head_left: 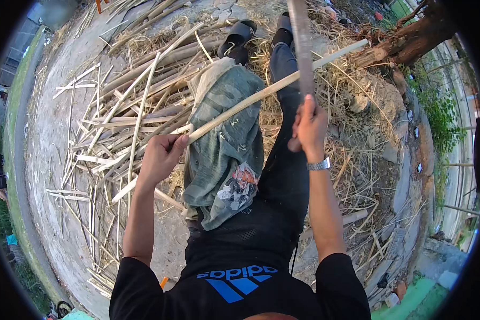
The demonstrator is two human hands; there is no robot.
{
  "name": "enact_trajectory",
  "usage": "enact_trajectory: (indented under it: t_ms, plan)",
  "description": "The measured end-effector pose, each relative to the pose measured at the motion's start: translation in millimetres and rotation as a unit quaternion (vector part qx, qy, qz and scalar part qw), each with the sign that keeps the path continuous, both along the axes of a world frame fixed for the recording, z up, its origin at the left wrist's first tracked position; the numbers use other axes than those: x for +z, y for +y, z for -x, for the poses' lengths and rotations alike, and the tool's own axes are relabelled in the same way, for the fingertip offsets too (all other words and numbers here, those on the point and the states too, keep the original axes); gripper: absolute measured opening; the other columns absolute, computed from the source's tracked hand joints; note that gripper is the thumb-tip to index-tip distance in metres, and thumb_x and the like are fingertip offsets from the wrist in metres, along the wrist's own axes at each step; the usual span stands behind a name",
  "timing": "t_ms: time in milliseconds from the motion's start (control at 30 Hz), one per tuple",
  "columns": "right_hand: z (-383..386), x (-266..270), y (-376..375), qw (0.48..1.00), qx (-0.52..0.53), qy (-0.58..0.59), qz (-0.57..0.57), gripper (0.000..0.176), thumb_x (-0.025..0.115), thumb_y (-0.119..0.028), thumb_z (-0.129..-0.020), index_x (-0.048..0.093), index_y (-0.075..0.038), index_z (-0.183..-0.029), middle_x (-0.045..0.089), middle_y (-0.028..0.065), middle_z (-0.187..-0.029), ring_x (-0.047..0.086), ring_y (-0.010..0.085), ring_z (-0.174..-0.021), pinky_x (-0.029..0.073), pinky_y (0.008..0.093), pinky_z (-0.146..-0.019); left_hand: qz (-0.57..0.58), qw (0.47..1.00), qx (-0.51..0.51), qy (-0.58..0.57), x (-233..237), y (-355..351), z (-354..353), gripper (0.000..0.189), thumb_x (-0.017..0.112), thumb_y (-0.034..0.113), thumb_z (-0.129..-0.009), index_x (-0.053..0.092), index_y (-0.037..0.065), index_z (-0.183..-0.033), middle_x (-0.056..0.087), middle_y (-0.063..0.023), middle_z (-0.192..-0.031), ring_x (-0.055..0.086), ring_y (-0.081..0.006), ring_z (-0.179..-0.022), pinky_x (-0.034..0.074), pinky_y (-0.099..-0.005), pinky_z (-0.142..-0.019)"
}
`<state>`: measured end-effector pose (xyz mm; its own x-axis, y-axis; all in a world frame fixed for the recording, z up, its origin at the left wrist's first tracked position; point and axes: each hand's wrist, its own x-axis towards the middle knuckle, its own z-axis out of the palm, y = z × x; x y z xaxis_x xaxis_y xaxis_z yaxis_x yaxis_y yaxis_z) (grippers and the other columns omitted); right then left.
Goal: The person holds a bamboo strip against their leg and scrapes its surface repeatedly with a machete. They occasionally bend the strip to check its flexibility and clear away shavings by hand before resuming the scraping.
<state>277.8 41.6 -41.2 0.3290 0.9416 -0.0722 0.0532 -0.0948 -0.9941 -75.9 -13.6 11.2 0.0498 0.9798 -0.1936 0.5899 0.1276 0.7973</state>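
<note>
My left hand [165, 156] is closed round a long pale strip of split wood or bamboo [245, 102], which slants up to the right across my lap. My right hand [310, 127] grips the handle of a long flat blade [304, 53]. The blade points away from me and crosses the strip near its far end; whether the two touch I cannot tell. Under the strip, a grey-green cloth [218, 154] with a printed patch covers one of my legs.
Poles and split strips [160, 114] lie heaped on the ground at the left. Thin shavings [352, 154] are scattered at the right, around an earth mound [378, 101] below a tree trunk [410, 45]. My feet in dark sandals [241, 33] stretch out ahead.
</note>
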Motion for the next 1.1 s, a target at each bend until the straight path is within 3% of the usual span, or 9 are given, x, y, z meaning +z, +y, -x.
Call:
enact_trajectory:
  t_ms: [133, 267, 367, 467, 600, 700, 867, 1000, 1100]
  plan:
    - [62.3, 13.0, -60.7, 0.968, 0.174, -0.164, -0.074, 0.045, 0.066, -0.038, -0.102, 0.063, 0.0, -0.078, 0.056, 0.0101, -0.056, 0.061, 0.0237, -0.049, 0.047, 0.0394, -0.05, 0.069, 0.997, -0.016, -0.014, 4.7, -2.4, 0.6, 0.055, 0.063, 0.041, -0.105, 0.059, -0.002, -0.071, 0.045, 0.0028, -0.056, 0.037, -0.0066, -0.055, 0.03, -0.0313, -0.051]
    - [54.4, 15.0, -54.2, 0.942, 0.213, -0.246, -0.086, 0.038, 0.071, -0.036, -0.098, 0.064, -0.003, -0.08, 0.062, 0.0133, -0.061, 0.064, 0.0346, -0.054, 0.048, 0.0398, -0.049, 0.133, 0.99, 0.023, -0.045, -6.4, -29.1, 43.1, 0.052, 0.062, 0.038, -0.106, 0.056, 0.003, -0.067, 0.046, 0.0043, -0.058, 0.037, -0.0061, -0.055, 0.029, -0.0298, -0.051]
    - [20.8, 21.0, -24.8, 0.929, 0.067, -0.327, -0.161, 0.038, 0.074, -0.032, -0.097, 0.058, -0.003, -0.077, 0.059, 0.0108, -0.058, 0.063, 0.0301, -0.05, 0.047, 0.0389, -0.048, 0.18, 0.98, 0.05, -0.068, -2.3, -54.2, 66.3, 0.051, 0.061, 0.039, -0.106, 0.057, 0.005, -0.069, 0.045, 0.0059, -0.058, 0.036, -0.0046, -0.054, 0.028, -0.0275, -0.05]
    - [8.4, 47.9, -20.7, 0.902, 0.09, -0.404, -0.124, 0.035, 0.08, -0.03, -0.09, 0.058, -0.005, -0.078, 0.06, 0.0076, -0.06, 0.065, 0.027, -0.054, 0.049, 0.0377, -0.051, 0.213, 0.966, 0.084, -0.119, -0.2, -69.4, 52.3, 0.049, 0.06, 0.039, -0.107, 0.056, 0.006, -0.072, 0.043, 0.0073, -0.059, 0.034, -0.003, -0.053, 0.026, -0.0256, -0.049]
    - [42.1, 54.8, -49.7, 0.908, 0.167, -0.337, -0.181, 0.037, 0.088, -0.031, -0.077, 0.061, -0.008, -0.089, 0.069, 0.0049, -0.074, 0.07, 0.0262, -0.063, 0.054, 0.0373, -0.057, 0.239, 0.944, 0.094, -0.207, -3.8, -70.4, 25.3, 0.047, 0.059, 0.038, -0.108, 0.056, 0.007, -0.073, 0.042, 0.0082, -0.062, 0.031, -0.0023, -0.052, 0.023, -0.024, -0.047]
    - [57.6, 53.8, -66.5, 0.883, 0.257, -0.366, -0.141, 0.039, 0.087, -0.034, -0.079, 0.06, -0.008, -0.093, 0.072, 0.0064, -0.077, 0.072, 0.0266, -0.065, 0.056, 0.0382, -0.059, 0.252, 0.937, 0.092, -0.225, -4.9, -71.4, 22.1, 0.046, 0.059, 0.039, -0.108, 0.056, 0.007, -0.075, 0.041, 0.0083, -0.062, 0.03, -0.0018, -0.052, 0.023, -0.0231, -0.046]
    - [72.9, 56.0, -76.7, 0.832, 0.365, -0.415, -0.053, 0.05, 0.075, -0.057, -0.088, 0.057, -0.01, -0.087, 0.067, 0.0031, -0.063, 0.071, 0.0287, -0.059, 0.056, 0.0381, -0.053, 0.237, 0.939, 0.087, -0.234, -5.3, -74.8, 16.0, 0.044, 0.059, 0.036, -0.108, 0.053, 0.007, -0.076, 0.039, 0.007, -0.061, 0.032, -0.0027, -0.048, 0.022, -0.0229, -0.043]
    - [49.9, 33.4, -38.2, 0.809, 0.26, -0.489, -0.195, 0.057, 0.067, -0.061, -0.094, 0.056, -0.008, -0.075, 0.066, 0.0053, -0.057, 0.069, 0.0299, -0.051, 0.054, 0.0428, -0.046, 0.215, 0.944, 0.109, -0.223, -9.0, -82.4, 10.4, 0.046, 0.058, 0.036, -0.109, 0.058, 0.005, -0.075, 0.043, 0.0076, -0.062, 0.034, -0.0027, -0.052, 0.025, -0.024, -0.046]
    - [28.5, 39.4, -4.7, 0.838, 0.203, -0.487, -0.138, 0.059, 0.066, -0.062, -0.094, 0.057, -0.008, -0.071, 0.066, 0.0069, -0.057, 0.068, 0.0316, -0.052, 0.054, 0.0437, -0.047, 0.162, 0.972, 0.089, -0.146, -11.6, -86.6, 11.8, 0.049, 0.059, 0.038, -0.108, 0.061, 0.003, -0.074, 0.047, 0.0057, -0.06, 0.038, -0.0043, -0.053, 0.029, -0.026, -0.048]
